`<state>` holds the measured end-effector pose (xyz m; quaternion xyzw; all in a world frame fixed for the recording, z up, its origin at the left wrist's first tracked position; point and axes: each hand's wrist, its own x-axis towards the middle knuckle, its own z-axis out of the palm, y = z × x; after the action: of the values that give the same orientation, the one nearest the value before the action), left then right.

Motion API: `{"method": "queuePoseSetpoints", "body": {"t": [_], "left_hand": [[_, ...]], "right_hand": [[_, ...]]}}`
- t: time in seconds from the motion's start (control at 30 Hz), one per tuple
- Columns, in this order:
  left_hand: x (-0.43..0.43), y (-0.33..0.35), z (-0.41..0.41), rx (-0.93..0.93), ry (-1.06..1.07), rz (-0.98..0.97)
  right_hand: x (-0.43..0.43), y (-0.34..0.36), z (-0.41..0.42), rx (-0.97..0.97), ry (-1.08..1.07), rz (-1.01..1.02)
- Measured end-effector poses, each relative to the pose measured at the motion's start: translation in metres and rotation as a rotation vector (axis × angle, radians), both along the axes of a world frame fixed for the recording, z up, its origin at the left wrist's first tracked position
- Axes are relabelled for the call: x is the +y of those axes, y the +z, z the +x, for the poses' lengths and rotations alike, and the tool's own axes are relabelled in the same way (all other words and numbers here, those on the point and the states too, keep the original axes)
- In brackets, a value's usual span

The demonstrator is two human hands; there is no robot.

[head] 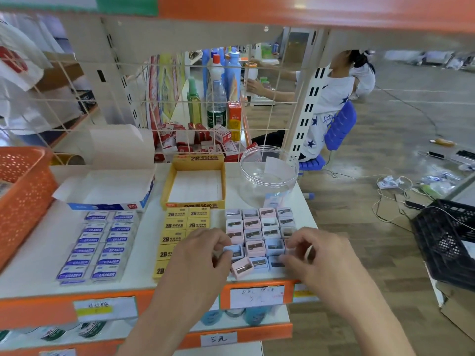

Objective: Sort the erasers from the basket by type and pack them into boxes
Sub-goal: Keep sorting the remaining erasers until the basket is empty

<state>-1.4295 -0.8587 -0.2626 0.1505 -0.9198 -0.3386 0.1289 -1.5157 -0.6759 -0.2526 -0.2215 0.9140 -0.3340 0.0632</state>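
Left hand (203,253) is pinching a blue cube (235,250) at the pastel grid (259,227) — right hand (318,255) is curling against its right edge, grip unclear.

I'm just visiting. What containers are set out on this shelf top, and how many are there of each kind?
orange basket: 1
blue-and-white cardboard box: 1
yellow 2B box: 1
clear plastic jar: 1
Total: 4
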Motion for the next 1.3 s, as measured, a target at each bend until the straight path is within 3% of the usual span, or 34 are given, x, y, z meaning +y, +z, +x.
{"method": "queuePoseSetpoints", "body": {"t": [0.2,0.5,0.87,1.1,1.3], "left_hand": [[-0.007,0.002,0.001,-0.045,0.009,-0.031],[-0.010,0.000,-0.004,-0.069,-0.041,0.004],[-0.021,0.001,-0.004,-0.046,-0.062,0.083],[-0.071,0.027,0.012,0.030,0.047,-0.242],[-0.157,0.042,0.061,0.048,0.189,-0.325]], "right_hand": [[-0.036,-0.014,0.016,-0.034,0.178,0.121],[-0.048,-0.014,0.018,-0.008,0.131,0.224],[-0.045,0.002,0.014,0.010,0.087,0.136],[-0.095,0.025,0.013,0.257,0.206,0.011],[-0.198,0.037,0.036,0.322,0.398,0.012]]}}
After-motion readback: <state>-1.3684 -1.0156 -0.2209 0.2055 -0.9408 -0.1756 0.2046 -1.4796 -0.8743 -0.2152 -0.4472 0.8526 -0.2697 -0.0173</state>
